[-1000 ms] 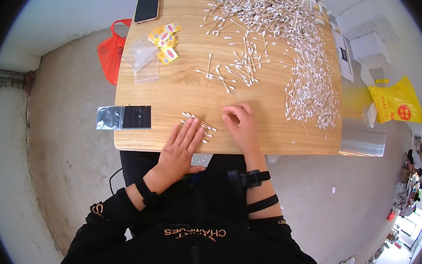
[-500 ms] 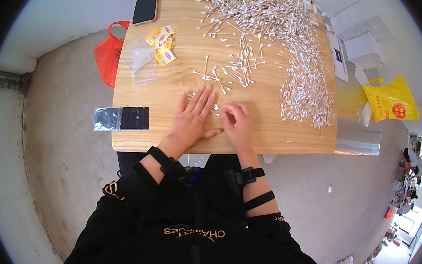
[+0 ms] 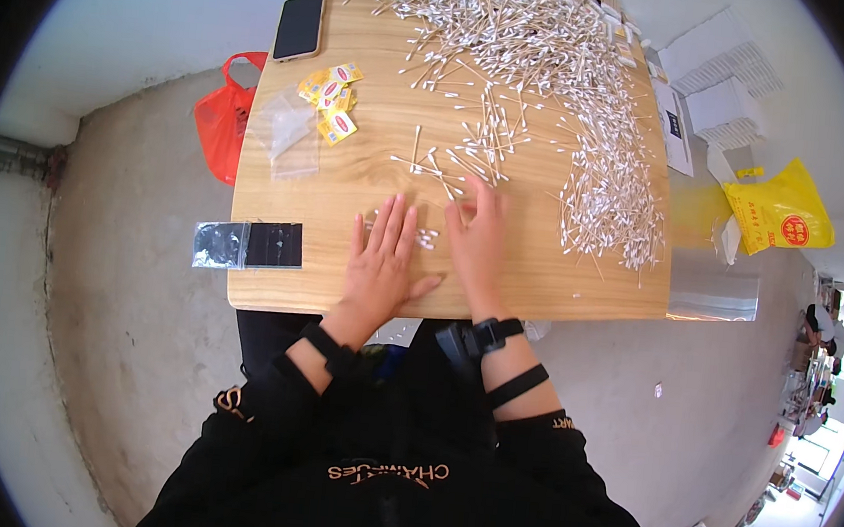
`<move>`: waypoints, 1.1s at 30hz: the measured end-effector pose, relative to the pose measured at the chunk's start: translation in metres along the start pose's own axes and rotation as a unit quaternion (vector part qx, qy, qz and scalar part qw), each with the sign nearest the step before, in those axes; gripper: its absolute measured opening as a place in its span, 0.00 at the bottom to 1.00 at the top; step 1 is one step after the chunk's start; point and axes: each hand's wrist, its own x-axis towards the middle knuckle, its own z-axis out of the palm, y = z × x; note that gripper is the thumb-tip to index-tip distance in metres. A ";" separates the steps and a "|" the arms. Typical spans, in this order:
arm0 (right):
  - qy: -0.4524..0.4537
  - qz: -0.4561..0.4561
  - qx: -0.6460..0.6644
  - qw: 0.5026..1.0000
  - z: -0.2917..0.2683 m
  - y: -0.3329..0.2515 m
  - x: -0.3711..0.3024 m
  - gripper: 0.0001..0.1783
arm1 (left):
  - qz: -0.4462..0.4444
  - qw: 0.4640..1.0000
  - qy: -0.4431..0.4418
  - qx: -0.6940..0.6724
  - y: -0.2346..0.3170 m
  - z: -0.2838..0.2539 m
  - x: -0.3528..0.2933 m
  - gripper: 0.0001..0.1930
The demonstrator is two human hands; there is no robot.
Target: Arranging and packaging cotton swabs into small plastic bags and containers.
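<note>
My left hand (image 3: 379,265) lies flat on the wooden table with its fingers stretched out, over a small group of cotton swabs (image 3: 426,237) whose white tips stick out beside the fingers. To its right, my right hand (image 3: 476,243) reaches forward, slightly blurred. Its thumb and fingers are apart, and nothing shows between them. The fingertips are near a few loose cotton swabs (image 3: 435,171) lying crossed on the wood. Beyond these lies another loose cluster of swabs (image 3: 493,139).
A large heap of cotton swabs (image 3: 523,31) covers the far side and runs down the right edge. At left are a phone (image 3: 299,27), yellow packets (image 3: 337,124), a clear bag (image 3: 292,142) and a black-and-clear pouch (image 3: 273,245) overhanging the edge. A yellow bag (image 3: 783,207) sits beyond the table's right side.
My right hand has moved forward, away from beside my left hand, and its curled fingers have opened toward the loose swabs. My left hand stays flat over the small group.
</note>
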 end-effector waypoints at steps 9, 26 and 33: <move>-0.086 -0.021 -0.048 0.995 0.013 0.030 0.018 0.06 | 0.013 1.000 0.017 0.009 -0.002 0.012 0.021 0.45; -0.121 -0.043 -0.139 0.982 0.031 0.017 0.065 0.04 | 0.012 1.000 0.013 -0.011 0.003 0.004 0.017 0.41; -0.087 -0.023 -0.018 0.996 0.026 0.012 0.040 0.04 | 0.005 0.996 0.031 -0.078 -0.003 0.003 0.017 0.42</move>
